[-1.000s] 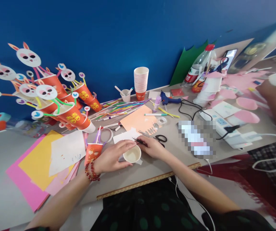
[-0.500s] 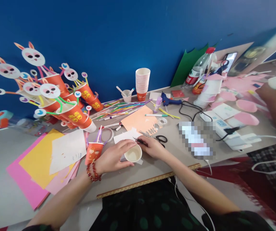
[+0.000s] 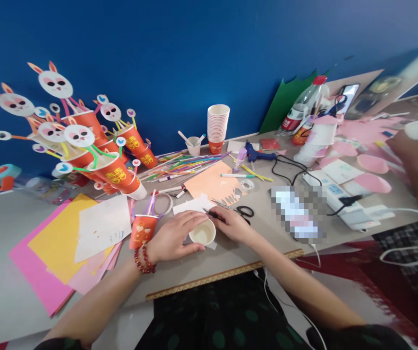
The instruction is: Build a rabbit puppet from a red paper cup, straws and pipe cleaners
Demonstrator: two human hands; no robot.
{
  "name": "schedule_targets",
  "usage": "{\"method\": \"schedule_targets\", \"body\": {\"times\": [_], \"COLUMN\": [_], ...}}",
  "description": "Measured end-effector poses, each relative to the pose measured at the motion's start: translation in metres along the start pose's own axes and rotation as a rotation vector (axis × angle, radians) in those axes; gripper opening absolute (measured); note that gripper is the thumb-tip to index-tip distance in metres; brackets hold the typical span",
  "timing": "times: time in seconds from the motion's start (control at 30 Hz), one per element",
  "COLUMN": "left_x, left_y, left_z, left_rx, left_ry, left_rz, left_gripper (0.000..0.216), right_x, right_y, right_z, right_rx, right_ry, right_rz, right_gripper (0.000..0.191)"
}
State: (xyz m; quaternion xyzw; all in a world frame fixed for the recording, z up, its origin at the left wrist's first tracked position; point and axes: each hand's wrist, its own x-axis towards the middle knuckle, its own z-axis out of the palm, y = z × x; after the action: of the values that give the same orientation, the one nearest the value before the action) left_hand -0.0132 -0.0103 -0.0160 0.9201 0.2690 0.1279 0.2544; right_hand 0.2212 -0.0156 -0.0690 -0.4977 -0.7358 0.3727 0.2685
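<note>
A white paper cup (image 3: 203, 233) stands mouth up on a piece of white paper (image 3: 190, 204) in front of me. My left hand (image 3: 174, 234) is closed round the cup's left side, thumb near me and fingers at the far rim. Just right of the cup, my right hand (image 3: 233, 224) grips a slim black pen (image 3: 212, 213). The pen's tip points left, toward the cup's far side; whether it touches the paper I cannot tell. Black-handled scissors (image 3: 244, 212) lie beyond my right hand. An orange paper cup (image 3: 143, 231) with purple stems stands beside my left wrist.
Rabbit-faced orange cups (image 3: 112, 167) crowd the left. Coloured paper sheets (image 3: 54, 243) lie nearer. Behind are pipe cleaners (image 3: 183, 165), stacked cups (image 3: 217, 124) and a blue glue gun (image 3: 260, 153). A phone (image 3: 296, 214) and power strip (image 3: 340, 199) lie right. Another person's hand (image 3: 413, 150) holds a cup.
The view has shifted slightly. My hands keep nearly the same hold on the cup and the pen. At the far right the other person's hand has moved a little.
</note>
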Motion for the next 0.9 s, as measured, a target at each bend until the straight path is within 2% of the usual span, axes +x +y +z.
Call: {"method": "schedule_targets", "body": {"times": [0.37,0.53,0.63,0.73,0.83,0.9], "left_x": [0.002,0.002,0.001,0.000,-0.001,-0.002], "left_y": [-0.003,-0.004,-0.005,-0.006,-0.007,-0.007], "left_z": [0.000,0.002,0.004,0.006,0.007,0.007], "left_rx": [-0.057,-0.050,-0.047,-0.050,-0.058,-0.072], "left_ry": [0.025,0.041,0.053,0.045,0.035,0.033], "left_rz": [0.017,0.025,0.013,-0.012,-0.047,-0.068], "left_gripper": [0.070,0.070,0.070,0.070,0.071,0.071], "right_x": [-0.001,-0.006,-0.016,-0.033,-0.055,-0.070], "right_y": [-0.002,-0.004,-0.003,0.000,0.006,0.007], "right_z": [-0.003,-0.008,-0.020,-0.038,-0.052,-0.052], "right_rx": [0.061,0.130,0.287,0.561,0.896,0.907], "right_ry": [-0.007,0.015,0.083,0.074,0.035,0.070], "right_rz": [0.026,0.032,0.068,0.150,0.198,0.164], "right_gripper": [0.021,0.040,0.043,0.021,0.030,0.026]}}
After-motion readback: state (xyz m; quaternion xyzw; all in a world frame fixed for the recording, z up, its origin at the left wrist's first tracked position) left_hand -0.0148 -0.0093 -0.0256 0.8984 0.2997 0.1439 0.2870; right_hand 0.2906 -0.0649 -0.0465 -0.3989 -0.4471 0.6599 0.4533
